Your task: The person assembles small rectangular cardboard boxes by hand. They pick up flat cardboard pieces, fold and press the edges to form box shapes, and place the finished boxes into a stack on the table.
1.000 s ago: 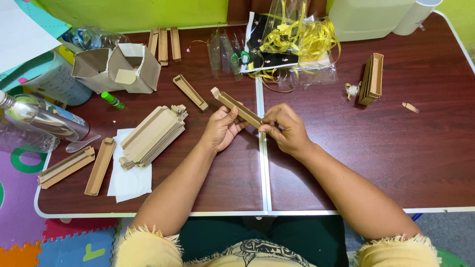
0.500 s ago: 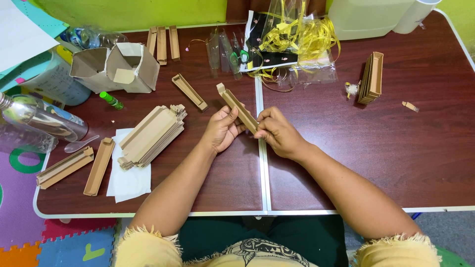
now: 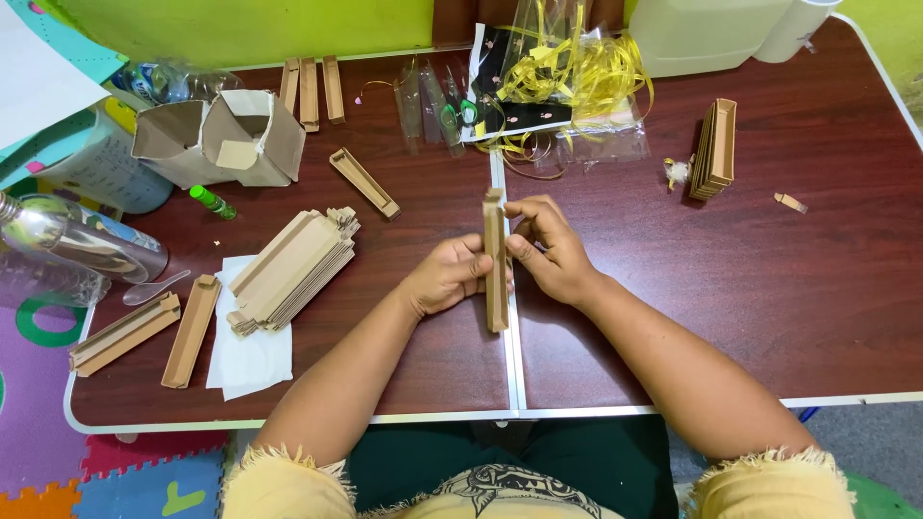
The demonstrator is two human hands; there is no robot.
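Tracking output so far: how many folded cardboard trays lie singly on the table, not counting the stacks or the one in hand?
6: three side by side at the far edge, one near the middle, two at the near left. Others may hide under clutter.

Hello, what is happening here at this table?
A person sits at a brown table and holds a long narrow cardboard strip upright between both hands. The left hand grips its middle, and the right hand pinches its upper part. To the left lie a stack of flat strips on white paper, two folded strips and an open cardboard box. A stack of finished strips stands on the right, and yellow ribbon lies at the far edge.
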